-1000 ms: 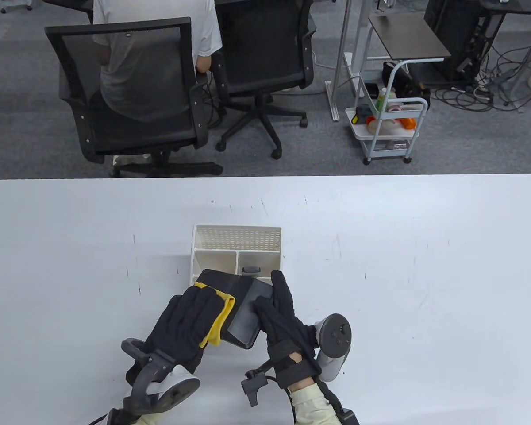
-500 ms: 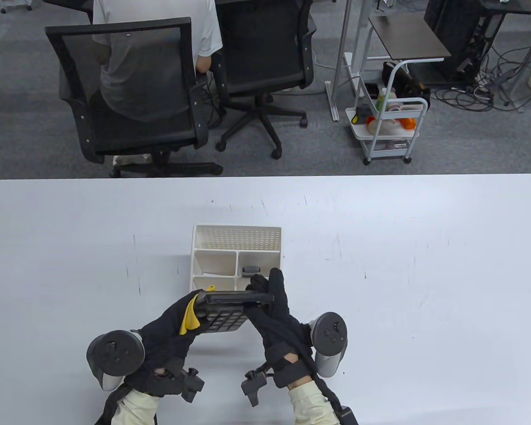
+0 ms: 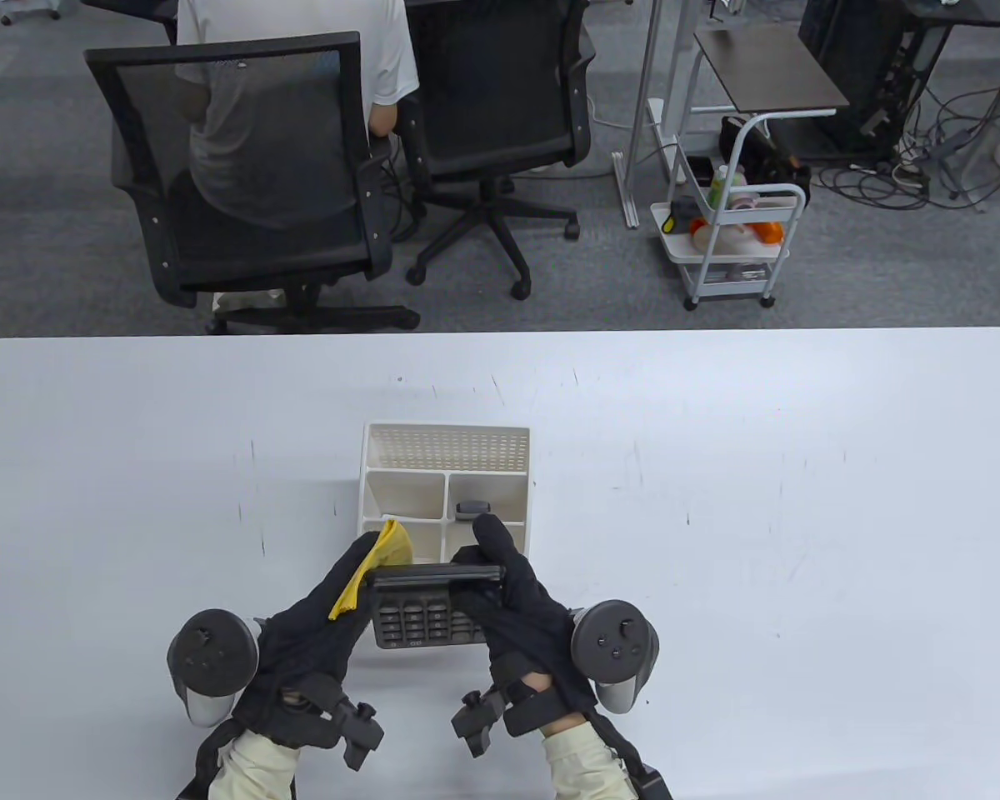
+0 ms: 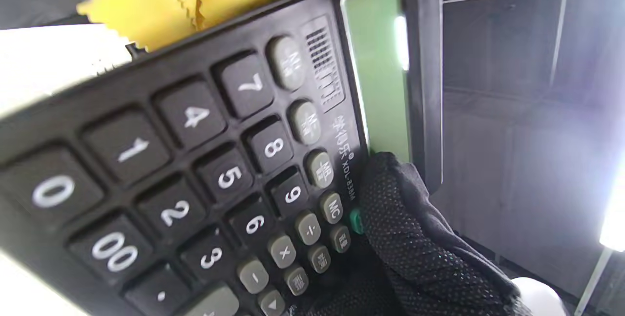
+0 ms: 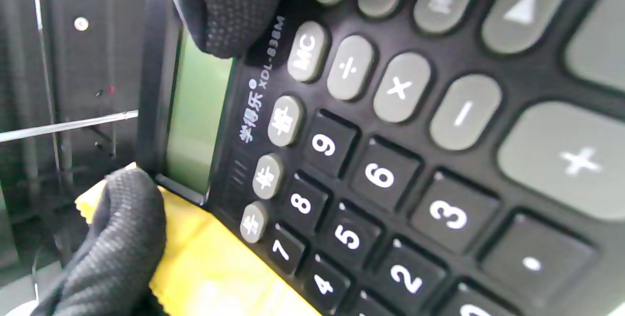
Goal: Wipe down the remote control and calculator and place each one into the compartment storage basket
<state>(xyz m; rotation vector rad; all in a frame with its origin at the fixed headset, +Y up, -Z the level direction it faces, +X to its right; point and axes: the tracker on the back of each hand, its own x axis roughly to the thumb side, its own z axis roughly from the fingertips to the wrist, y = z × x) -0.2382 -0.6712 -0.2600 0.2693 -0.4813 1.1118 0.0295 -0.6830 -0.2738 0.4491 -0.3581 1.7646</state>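
So that its keys face us for wiping, we tilt the calculator (image 3: 423,612), left hand (image 3: 317,617) pinching cloth (image 3: 367,567) to its edge, right hand (image 3: 512,587) gripping the other.

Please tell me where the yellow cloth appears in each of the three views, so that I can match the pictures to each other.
Table view: the yellow cloth is at lower centre, at the calculator's left end, under the left hand's fingers.
Left wrist view: top left, above the 7 key.
Right wrist view: bottom left, beside the 7 and 4 keys.
Shared landmark: the calculator's green display, clear in both wrist views.
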